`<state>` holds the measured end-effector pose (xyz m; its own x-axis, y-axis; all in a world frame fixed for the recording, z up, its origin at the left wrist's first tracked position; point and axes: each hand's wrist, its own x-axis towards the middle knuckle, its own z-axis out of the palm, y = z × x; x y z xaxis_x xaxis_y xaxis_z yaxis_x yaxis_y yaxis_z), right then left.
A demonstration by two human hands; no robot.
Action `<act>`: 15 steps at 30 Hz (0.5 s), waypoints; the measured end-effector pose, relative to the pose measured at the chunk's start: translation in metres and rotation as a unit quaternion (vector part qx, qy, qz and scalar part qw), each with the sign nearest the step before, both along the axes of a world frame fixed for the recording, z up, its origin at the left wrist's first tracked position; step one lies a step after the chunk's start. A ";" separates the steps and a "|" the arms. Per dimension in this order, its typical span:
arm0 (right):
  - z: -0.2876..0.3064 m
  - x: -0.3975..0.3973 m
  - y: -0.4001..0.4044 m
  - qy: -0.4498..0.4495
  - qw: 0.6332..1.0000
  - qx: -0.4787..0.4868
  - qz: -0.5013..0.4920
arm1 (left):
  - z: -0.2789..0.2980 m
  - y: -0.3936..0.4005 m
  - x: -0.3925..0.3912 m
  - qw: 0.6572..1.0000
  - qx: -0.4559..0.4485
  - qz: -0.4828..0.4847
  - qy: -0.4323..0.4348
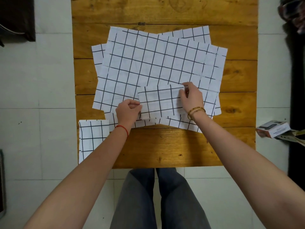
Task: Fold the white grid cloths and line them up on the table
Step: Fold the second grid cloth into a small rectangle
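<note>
Several white cloths with black grid lines lie spread in an overlapping pile (pixel 156 63) on the middle of the wooden table (pixel 173 146). On top of the pile, near its front edge, rests a small folded grid cloth (pixel 160 103). My left hand (pixel 127 111) pinches its left edge. My right hand (pixel 191 96) pinches its upper right corner. Another folded grid cloth (pixel 92 138) lies at the table's front left corner, partly under my left forearm.
A small printed box (pixel 273 128) sits just past the table's right edge, on top of other items. Dark objects stand at the far left and far right on the white tiled floor. My legs show below the table's front edge.
</note>
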<state>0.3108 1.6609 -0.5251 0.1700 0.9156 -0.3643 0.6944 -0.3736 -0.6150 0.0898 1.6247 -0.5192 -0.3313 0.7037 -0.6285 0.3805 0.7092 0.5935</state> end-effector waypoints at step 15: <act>0.005 0.003 0.004 0.036 0.997 -0.017 -0.066 | -0.002 -0.001 0.003 0.996 0.052 -0.060 0.033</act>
